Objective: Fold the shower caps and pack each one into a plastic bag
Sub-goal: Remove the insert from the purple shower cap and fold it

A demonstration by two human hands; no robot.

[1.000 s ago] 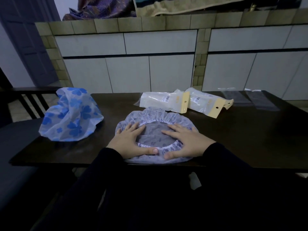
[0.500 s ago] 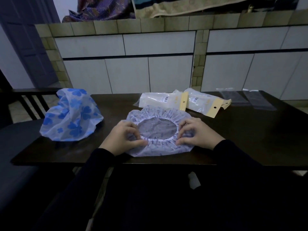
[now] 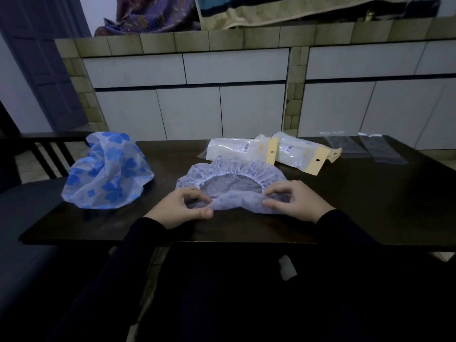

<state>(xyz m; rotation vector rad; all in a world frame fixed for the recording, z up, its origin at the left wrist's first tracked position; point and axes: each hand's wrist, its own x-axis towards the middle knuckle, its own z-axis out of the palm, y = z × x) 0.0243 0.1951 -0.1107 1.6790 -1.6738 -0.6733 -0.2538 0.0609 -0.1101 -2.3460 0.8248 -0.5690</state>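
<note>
At the centre of the frame a pale lilac shower cap [image 3: 230, 174] lay on the dark table [image 3: 370, 206], its ruffled elastic rim ringing an open oval. The left hand [image 3: 181, 208] and right hand [image 3: 294, 202] each pinched the near edge between thumb and fingertips, lifting the thin, crinkly film, apparently to fold that half over the far half. A blue-flowered cap [image 3: 108, 171] sat crumpled at left, unfolded. Behind, two filled packets with yellow header cards [image 3: 269, 151] lay slanted; two clear empty bags [image 3: 365, 146] waited flat at upper right.

head-worn view, looking down, table [image 3: 370, 206] close
</note>
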